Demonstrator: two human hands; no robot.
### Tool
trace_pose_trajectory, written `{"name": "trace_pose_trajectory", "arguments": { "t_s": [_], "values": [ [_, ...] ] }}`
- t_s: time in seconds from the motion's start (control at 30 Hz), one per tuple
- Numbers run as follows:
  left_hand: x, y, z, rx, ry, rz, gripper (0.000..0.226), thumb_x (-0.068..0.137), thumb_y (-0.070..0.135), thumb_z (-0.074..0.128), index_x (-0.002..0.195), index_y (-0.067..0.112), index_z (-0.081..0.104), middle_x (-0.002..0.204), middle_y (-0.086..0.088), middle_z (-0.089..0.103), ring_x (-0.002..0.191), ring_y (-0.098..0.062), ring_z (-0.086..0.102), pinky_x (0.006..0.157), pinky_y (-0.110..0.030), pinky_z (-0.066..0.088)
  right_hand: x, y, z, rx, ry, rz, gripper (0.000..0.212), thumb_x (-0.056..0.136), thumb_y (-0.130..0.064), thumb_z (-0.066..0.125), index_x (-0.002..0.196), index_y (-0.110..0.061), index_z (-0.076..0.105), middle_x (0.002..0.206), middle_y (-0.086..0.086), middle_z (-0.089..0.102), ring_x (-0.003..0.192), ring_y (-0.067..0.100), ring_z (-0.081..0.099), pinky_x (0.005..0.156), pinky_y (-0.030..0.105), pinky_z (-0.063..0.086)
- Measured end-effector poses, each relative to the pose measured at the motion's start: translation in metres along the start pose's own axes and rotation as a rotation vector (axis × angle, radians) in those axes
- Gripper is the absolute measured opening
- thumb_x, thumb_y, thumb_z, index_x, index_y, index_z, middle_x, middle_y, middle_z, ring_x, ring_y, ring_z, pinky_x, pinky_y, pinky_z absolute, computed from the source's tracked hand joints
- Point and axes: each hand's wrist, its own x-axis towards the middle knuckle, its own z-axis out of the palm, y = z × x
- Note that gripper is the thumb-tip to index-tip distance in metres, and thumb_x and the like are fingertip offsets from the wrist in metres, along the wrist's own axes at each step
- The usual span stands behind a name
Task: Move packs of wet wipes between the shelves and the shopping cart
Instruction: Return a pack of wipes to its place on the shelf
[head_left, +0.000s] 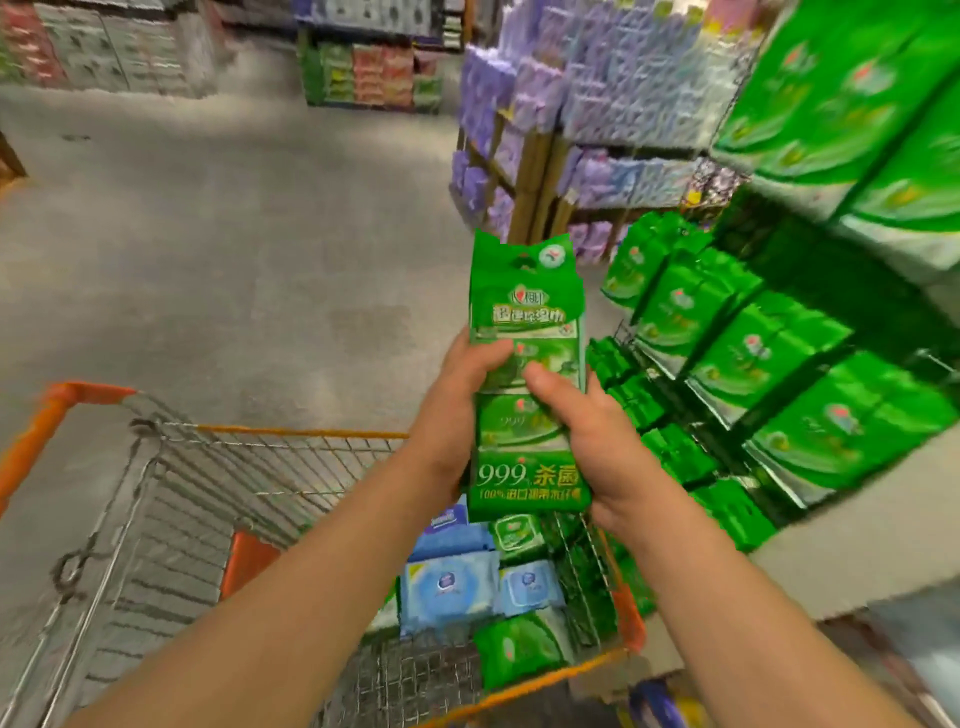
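Observation:
A tall green multipack of wet wipes (527, 312) stands upright in front of me, above the cart's right side. My left hand (457, 410) grips its left edge with the thumb across the front. My right hand (592, 441) grips its right edge, thumb pressed on the front. Below them, the orange-rimmed wire shopping cart (260, 457) holds blue wipe packs (447, 590) and green wipe packs (517, 649) at its right end. Shelves at the right carry rows of matching green wet wipe packs (753, 364).
More green boxes (857, 104) fill the upper right shelf. Purple and pale blue packs (597, 104) stack on wooden shelving straight ahead. Grey concrete floor (208, 234) stretches left of the cart, with further stocked shelves (374, 73) across the aisle.

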Motion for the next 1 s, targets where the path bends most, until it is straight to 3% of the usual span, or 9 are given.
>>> {"name": "trace_pose_trajectory", "arguments": {
  "t_s": [0.17,0.27,0.37,0.5,0.77,0.9,1.0],
  "values": [
    [-0.029,-0.01,0.06,0.028,-0.208,-0.093,0.092,0.063,0.042,0.076,0.144,0.005,0.053,0.136,-0.028,0.061,0.105,-0.035,0.067,0.09,-0.046,0.059,-0.068,-0.027,-0.024,0.034,0.157,-0.121,0.066,0.082,-0.025,0.078,0.141,-0.014,0.052,0.122,0.02,0.071,0.105,0.037,0.072,0.085,0.05,0.061],
    [-0.05,-0.024,0.097,0.055,-0.327,-0.155,0.086,0.067,0.042,0.074,0.144,0.007,0.054,0.135,-0.026,0.064,0.105,-0.035,0.069,0.088,-0.046,0.06,-0.112,-0.042,-0.045,0.011,0.238,-0.216,0.062,0.083,-0.027,0.073,0.14,-0.015,0.054,0.125,0.019,0.07,0.112,0.04,0.069,0.094,0.056,0.056],
    [-0.075,-0.04,0.135,0.075,-0.43,-0.21,0.092,0.064,0.045,0.076,0.145,0.009,0.053,0.137,-0.025,0.063,0.115,-0.04,0.066,0.093,-0.049,0.058,-0.161,-0.059,-0.065,-0.017,0.335,-0.279,0.063,0.083,-0.029,0.074,0.14,-0.014,0.054,0.124,0.019,0.07,0.112,0.04,0.069,0.095,0.057,0.056],
    [-0.117,-0.067,0.188,0.074,-0.555,-0.258,0.086,0.07,0.039,0.074,0.145,0.004,0.052,0.135,-0.028,0.062,0.1,-0.034,0.068,0.079,-0.04,0.062,-0.233,-0.072,-0.09,-0.042,0.467,-0.351,0.071,0.076,-0.033,0.085,0.137,-0.013,0.055,0.119,0.019,0.072,0.107,0.04,0.071,0.094,0.06,0.055],
    [-0.229,-0.147,0.298,0.152,-0.752,-0.388,0.076,0.075,0.031,0.07,0.144,0.003,0.054,0.134,-0.028,0.063,0.112,-0.041,0.064,0.087,-0.045,0.06,-0.401,-0.084,-0.149,0.012,0.697,-0.469,0.048,0.09,-0.025,0.073,0.134,-0.013,0.058,0.119,0.018,0.073,0.109,0.04,0.07,0.097,0.062,0.053],
    [-0.285,-0.196,0.344,0.225,-0.889,-0.44,0.074,0.078,0.037,0.068,0.144,0.007,0.054,0.137,-0.026,0.063,0.128,-0.047,0.058,0.108,-0.061,0.047,-0.49,-0.082,-0.175,0.056,0.796,-0.508,0.045,0.089,-0.028,0.069,0.131,-0.014,0.062,0.118,0.017,0.074,0.108,0.039,0.071,0.097,0.061,0.054],
    [-0.326,-0.225,0.374,0.283,-0.984,-0.424,0.066,0.08,0.039,0.067,0.138,0.009,0.061,0.129,-0.02,0.069,0.12,-0.04,0.066,0.106,-0.055,0.051,-0.55,-0.077,-0.195,0.078,0.863,-0.534,0.046,0.087,-0.032,0.073,0.13,-0.016,0.064,0.12,0.016,0.073,0.11,0.038,0.07,0.099,0.062,0.052]
  ]
}}
